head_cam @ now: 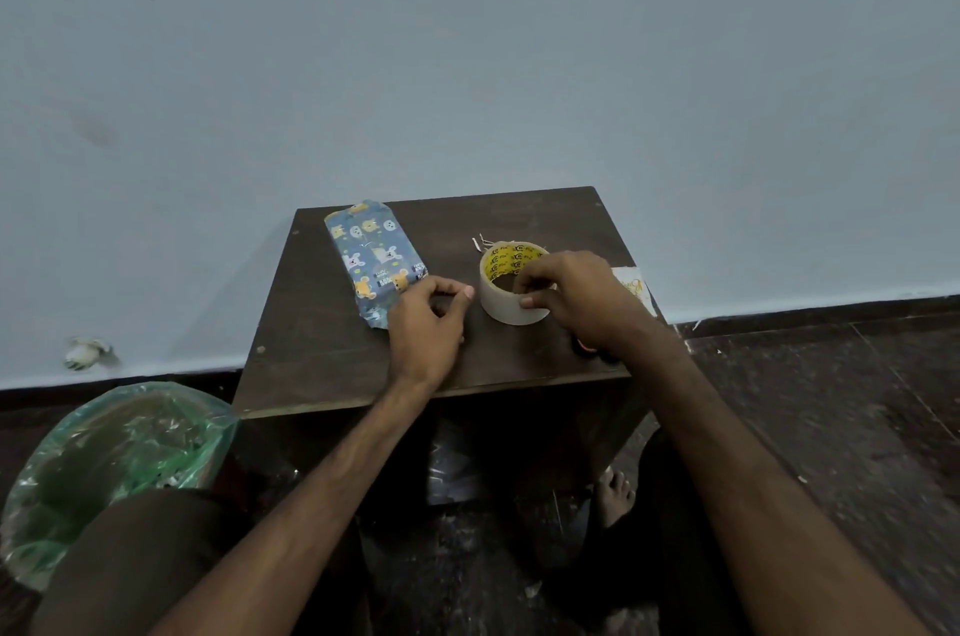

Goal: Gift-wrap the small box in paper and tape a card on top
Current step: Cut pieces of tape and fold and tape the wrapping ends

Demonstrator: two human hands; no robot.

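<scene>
**On the dark surface: right hand at the tape roll, wrapped box to the left**

At the middle of the surface (322, 349), the right hand (566, 292) grips the tape roll (511, 284). Its fingers curl over the top rim into the yellow core and its thumb presses on the pale outer side. The roll stands flat on the surface.

Just left of the roll, the left hand (426, 318) rests with its fingers curled in and its thumb tip close to the forefinger. Whether it pinches anything between them cannot be told.

The box (371, 256), covered in blue paper printed with cartoon animals, lies flat beside the left hand's knuckles and runs toward the back left corner. Its paper looks loose and crumpled at the near end.

A pale card (631, 287) with gold script lies at the right edge, partly hidden by the right hand. Under the right wrist, a small dark and orange thing (587, 347) shows, mostly covered. Thin pale scraps (480, 243) lie behind the roll.

A bin (119, 443) lined with a green bag stands on the floor to the left.
</scene>
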